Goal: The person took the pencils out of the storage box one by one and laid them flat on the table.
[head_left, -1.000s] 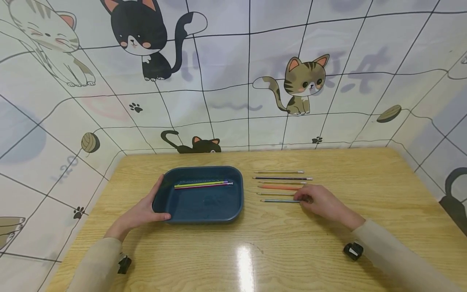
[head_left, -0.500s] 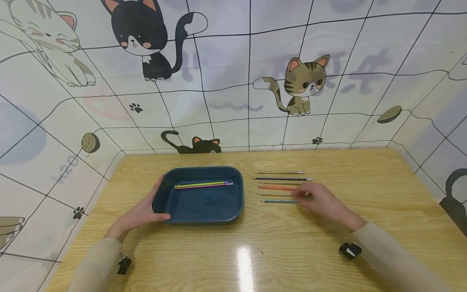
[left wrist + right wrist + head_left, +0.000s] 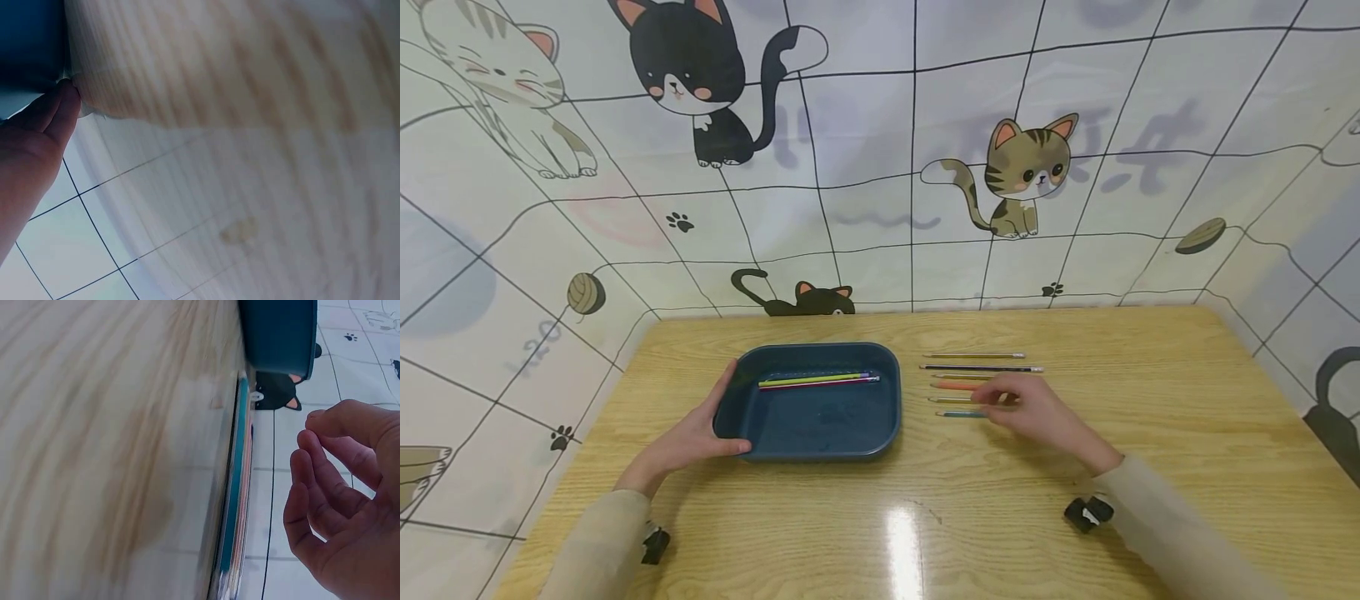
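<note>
Tray (image 3: 805,429), dark-blue, rectangular, apparently plastic, left of centre, gripped at left end by left hand (image 3: 696,433). Right hand (image 3: 1028,405), fingers loose, empty, held over slim light-blue wooden pencil (image 3: 958,414), centre-right; best pinched mid-shaft, adjoining coloured pencils (image 3: 981,367) left undisturbed.

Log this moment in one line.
left hand: touching blue rectangular tray; right hand: empty, over multicoloured pencils; tray: lime pencil, maroon pencil

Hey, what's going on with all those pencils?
Someone's left hand rests against the left end of a blue tray with two pencils lying in it. Their right hand is over a row of six more pencils on the wooden table, and isn't holding any of them.
</note>
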### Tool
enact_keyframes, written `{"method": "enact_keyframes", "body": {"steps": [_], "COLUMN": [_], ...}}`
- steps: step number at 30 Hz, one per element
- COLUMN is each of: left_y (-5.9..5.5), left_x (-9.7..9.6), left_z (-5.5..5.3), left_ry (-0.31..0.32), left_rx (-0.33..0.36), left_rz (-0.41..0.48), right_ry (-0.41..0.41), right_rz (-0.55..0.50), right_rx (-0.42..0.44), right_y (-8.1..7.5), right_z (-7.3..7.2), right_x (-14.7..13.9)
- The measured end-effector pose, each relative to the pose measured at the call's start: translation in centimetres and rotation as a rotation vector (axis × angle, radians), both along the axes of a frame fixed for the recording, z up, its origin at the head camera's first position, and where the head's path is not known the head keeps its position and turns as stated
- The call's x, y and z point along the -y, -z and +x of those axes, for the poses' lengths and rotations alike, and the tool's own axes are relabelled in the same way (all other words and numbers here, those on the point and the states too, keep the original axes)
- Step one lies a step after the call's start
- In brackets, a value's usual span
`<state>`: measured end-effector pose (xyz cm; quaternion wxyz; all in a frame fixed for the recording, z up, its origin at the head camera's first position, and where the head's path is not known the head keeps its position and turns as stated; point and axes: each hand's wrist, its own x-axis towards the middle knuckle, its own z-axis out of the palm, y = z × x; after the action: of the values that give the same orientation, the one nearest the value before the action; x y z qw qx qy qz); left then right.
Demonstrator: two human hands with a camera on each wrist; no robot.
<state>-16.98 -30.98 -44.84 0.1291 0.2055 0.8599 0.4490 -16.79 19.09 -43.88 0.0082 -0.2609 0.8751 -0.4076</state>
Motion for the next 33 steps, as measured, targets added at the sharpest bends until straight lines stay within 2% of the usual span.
{"method": "enact_keyframes", "body": {"steps": [9,14,22,33], "left_y": [-0.4,-0.4,-0.2,-0.3], "left_x": [-0.2,-0.3,-0.1,-0.2], "left_z": [0.1,0.2,0.1,0.2], "left_ry": [-0.002,-0.002,0.004,-0.002], "left_rx": [-0.007,-0.010,-0.012,-0.010], "left_rz": [-0.014,-0.010,-0.005,-0.013], "right_ry": [-0.047,-0.064,-0.110,-0.157], "right_rz": [-0.077,-0.066,-0.087,-0.073], "right_rx": [-0.004,-0.030,-0.007,-0.037], "right_y": [-0.2,-0.6,-1.7,-3.2], "right_z": [-0.6,-0.9,-1.5,-2.4], "right_x": [2.8,4.6,7.2,10.0]}}
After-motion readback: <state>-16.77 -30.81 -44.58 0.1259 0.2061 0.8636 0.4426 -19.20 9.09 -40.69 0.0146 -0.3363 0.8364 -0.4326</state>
